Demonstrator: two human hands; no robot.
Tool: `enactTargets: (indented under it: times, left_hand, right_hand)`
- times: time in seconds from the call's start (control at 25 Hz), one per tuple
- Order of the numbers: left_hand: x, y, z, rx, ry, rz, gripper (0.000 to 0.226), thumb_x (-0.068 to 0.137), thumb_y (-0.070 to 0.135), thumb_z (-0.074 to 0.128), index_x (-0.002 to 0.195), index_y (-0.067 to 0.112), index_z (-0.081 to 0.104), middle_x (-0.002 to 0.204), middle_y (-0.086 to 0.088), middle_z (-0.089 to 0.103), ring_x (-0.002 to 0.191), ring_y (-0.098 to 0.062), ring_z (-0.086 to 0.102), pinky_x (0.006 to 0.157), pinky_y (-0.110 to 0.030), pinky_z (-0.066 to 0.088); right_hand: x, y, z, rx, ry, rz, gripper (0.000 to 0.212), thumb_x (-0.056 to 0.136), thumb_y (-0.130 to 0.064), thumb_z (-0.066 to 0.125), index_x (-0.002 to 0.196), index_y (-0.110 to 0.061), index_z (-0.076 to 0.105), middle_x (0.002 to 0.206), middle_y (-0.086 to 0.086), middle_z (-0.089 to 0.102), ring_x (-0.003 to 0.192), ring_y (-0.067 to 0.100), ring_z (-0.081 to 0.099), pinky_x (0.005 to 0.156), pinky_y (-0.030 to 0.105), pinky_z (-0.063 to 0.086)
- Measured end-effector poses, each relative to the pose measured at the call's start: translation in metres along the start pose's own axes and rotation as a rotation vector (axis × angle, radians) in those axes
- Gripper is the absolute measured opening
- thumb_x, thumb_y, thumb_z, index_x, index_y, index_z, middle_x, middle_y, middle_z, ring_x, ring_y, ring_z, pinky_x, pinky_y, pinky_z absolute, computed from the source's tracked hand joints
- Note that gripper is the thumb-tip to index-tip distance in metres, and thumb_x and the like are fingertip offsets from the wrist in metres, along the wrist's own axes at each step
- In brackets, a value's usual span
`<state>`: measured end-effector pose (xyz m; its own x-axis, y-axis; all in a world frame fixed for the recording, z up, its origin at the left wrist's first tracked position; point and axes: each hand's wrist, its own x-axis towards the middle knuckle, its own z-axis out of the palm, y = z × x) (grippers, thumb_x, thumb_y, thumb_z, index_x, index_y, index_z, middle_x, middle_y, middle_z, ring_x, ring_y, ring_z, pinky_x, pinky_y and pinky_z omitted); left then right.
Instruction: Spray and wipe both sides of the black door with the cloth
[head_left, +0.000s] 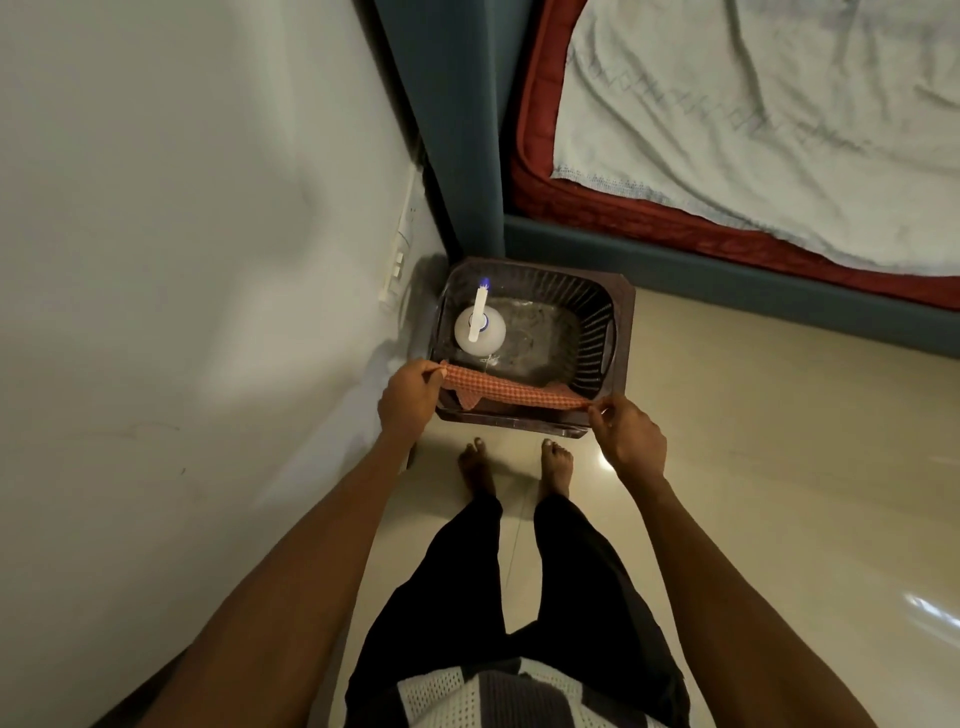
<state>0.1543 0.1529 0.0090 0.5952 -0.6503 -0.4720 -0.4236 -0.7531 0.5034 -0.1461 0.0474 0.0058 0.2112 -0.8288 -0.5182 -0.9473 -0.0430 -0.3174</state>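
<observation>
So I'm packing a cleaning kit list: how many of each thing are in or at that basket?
Basket: 1
Spray bottle: 1, standing inside
Cloth: 1, stretched over the near rim, left hand and right hand pinching its ends
Total: 3

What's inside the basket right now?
A white spray bottle stands in the basket's left side. Both hands stretch the orange cloth over its near edge, hiding the floor beneath.
</observation>
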Motion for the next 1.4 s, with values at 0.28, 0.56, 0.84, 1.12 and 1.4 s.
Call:
enactTargets:
  times: [0.28, 0.56, 0.84, 1.12, 1.4]
  left_hand:
    - [-0.01, -0.018, 0.007, -0.286, -0.056, -0.109, 0.026, 0.095, 0.02, 0.063, 0.119, 0.011, 0.061, 0.105, 0.0, 0.064, 0.101, -0.024, 0.064, 0.085, -0.031, 0.051]
    - [0.002, -0.008, 0.016, -0.123, -0.106, -0.202, 0.025, 0.094, 0.029, 0.062, 0.111, 0.012, 0.071, 0.107, -0.008, 0.072, 0.099, -0.027, 0.066, 0.084, -0.034, 0.051]
    - [-0.004, -0.009, 0.009, -0.052, 0.038, -0.096, 0.022, 0.097, 0.032, 0.06, 0.105, 0.013, 0.067, 0.101, -0.008, 0.07, 0.092, -0.027, 0.066, 0.079, -0.038, 0.055]
    - [-0.008, -0.014, 0.012, 0.619, 0.128, 0.615, 0.034, 0.082, 0.023, 0.077, 0.112, 0.013, 0.066, 0.111, -0.009, 0.068, 0.097, -0.033, 0.061, 0.08, -0.043, 0.052]
    - [-0.009, 0.0, 0.01, 0.818, -0.01, 0.512, 0.037, 0.076, 0.023, 0.081, 0.109, 0.011, 0.072, 0.117, -0.014, 0.068, 0.108, -0.041, 0.06, 0.095, -0.054, 0.046]
  right_hand:
    - [-0.002, -0.004, 0.002, 0.0, 0.053, -0.058, 0.018, 0.104, -0.037, 0.054, 0.118, -0.027, 0.055, 0.118, 0.0, 0.069, 0.083, 0.021, 0.063, 0.068, 0.034, 0.056]
    - [0.014, -0.007, -0.009, -0.264, 0.03, -0.338, 0.019, 0.103, -0.032, 0.056, 0.118, -0.027, 0.066, 0.114, -0.001, 0.07, 0.082, 0.023, 0.067, 0.072, 0.034, 0.053]
    - [0.003, -0.005, -0.015, -0.344, 0.099, -0.416, 0.021, 0.092, -0.021, 0.075, 0.111, -0.018, 0.068, 0.107, 0.006, 0.071, 0.084, 0.031, 0.069, 0.073, 0.041, 0.055]
    - [0.002, -0.018, -0.009, -0.468, 0.0, -0.483, 0.051, 0.083, -0.026, 0.08, 0.131, -0.021, 0.062, 0.132, 0.005, 0.063, 0.124, 0.031, 0.054, 0.102, 0.046, 0.043]
    - [0.012, -0.025, -0.019, -0.568, -0.083, -0.492, 0.056, 0.087, -0.032, 0.074, 0.141, -0.024, 0.057, 0.146, 0.003, 0.057, 0.147, 0.031, 0.033, 0.122, 0.055, 0.015]
